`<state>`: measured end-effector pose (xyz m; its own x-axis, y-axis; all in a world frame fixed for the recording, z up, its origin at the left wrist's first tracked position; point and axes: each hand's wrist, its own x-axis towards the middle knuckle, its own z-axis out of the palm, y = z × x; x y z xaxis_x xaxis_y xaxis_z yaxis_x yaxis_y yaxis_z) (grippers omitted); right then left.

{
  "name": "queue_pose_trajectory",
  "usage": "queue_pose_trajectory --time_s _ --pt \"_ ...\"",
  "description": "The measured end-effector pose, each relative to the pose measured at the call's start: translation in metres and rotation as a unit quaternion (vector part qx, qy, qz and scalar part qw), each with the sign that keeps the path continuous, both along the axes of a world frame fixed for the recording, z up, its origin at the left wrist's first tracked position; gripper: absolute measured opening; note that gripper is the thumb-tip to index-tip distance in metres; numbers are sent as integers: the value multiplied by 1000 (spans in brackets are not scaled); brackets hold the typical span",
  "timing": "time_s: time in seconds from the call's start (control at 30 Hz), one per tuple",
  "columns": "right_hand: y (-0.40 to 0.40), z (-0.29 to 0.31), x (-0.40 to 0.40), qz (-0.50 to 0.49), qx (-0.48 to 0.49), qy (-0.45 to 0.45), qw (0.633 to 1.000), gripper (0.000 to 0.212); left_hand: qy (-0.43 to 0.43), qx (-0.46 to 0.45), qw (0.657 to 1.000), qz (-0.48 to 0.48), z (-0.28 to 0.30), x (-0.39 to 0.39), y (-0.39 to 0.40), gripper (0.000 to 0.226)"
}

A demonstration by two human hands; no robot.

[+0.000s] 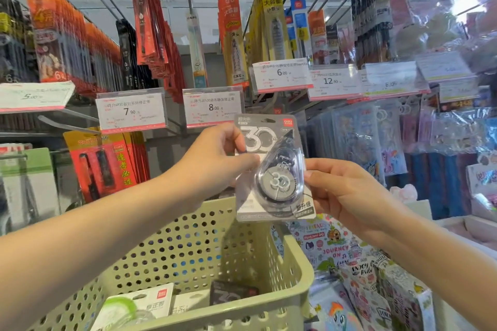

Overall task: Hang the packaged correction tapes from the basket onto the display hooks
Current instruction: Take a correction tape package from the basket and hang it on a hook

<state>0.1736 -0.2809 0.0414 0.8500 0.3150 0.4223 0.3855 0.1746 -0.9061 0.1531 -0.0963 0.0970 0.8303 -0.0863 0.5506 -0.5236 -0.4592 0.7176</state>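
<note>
Package [271, 166] upright, pinched between both hands' fingers [246, 160]

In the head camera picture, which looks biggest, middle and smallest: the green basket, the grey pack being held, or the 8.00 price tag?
1. green basket
2. grey pack
3. 8.00 price tag

The pack is nearer the camera than the tag, so that pair is less sure.

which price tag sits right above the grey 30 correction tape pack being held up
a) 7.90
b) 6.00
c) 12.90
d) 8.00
d: the 8.00 price tag hangs directly above the top edge of the correction tape pack, which the left hand and the right hand hold by its side edges.
</note>
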Motion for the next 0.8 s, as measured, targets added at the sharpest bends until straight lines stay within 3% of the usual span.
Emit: queue_pose_trajectory --time_s 0.1,0.17,0.27,0.33,0.4,0.53,0.7,0.8 --pt "-7 2 1 -13 13 -8 1000 25 -115 175 972 104 16 0 1 26" --pt "-11 3 2 -23 19 -13 999 27 -256 247 920 166 29 6 4 25" --pt "-17 6 3 -32 33 -9 999 26 -417 306 839 166 48 18 5 16" --pt "-21 9 4 -34 35 -3 999 23 -476 357 783 181 60 28 3 16" --pt "-23 11 5 -43 31 -5 999 21 -492 404 751 175 71 37 1 22" --pt "-26 14 8 -55 28 -13 998 21 -466 471 736 135 80 47 -4 34" --pt "-29 17 9 -62 17 -29 997 24 -508 442 731 108 77 49 -8 19" --pt "-30 17 10 -74 4 -40 996 24 -515 428 736 99 79 49 -6 23"
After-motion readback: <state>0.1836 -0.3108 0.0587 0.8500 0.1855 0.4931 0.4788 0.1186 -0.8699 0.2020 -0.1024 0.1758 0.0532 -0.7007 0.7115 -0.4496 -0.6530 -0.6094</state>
